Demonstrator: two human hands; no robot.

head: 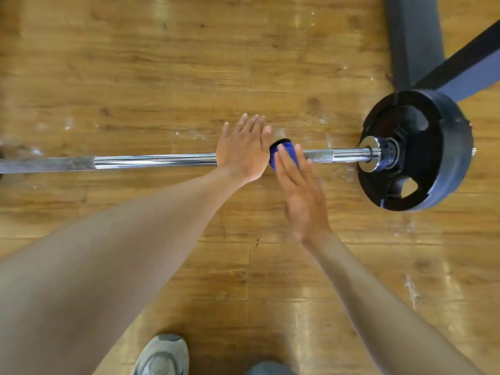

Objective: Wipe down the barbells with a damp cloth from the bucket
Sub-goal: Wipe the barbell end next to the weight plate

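A chrome barbell (pixel 151 161) lies across the middle of the frame on a wooden plank floor (pixel 162 63), running from the left edge to a black weight plate (pixel 443 158) at the right. The bar is shiny and smooth along most of its length, with duller knurled patches near the left edge and just right of centre. A blue cloth (pixel 278 154) is wrapped around the bar at the centre of the frame. The left hand (pixel 242 150) lies over the bar just left of the cloth, fingers straight and spread, grasping nothing. The right hand (pixel 300 190) reaches up from below, its straight fingers pressed flat against the cloth, not curled around it. A grey shoe (pixel 162 355) shows at the bottom centre. Dark equipment legs (pixel 416 41) cross the upper right corner.
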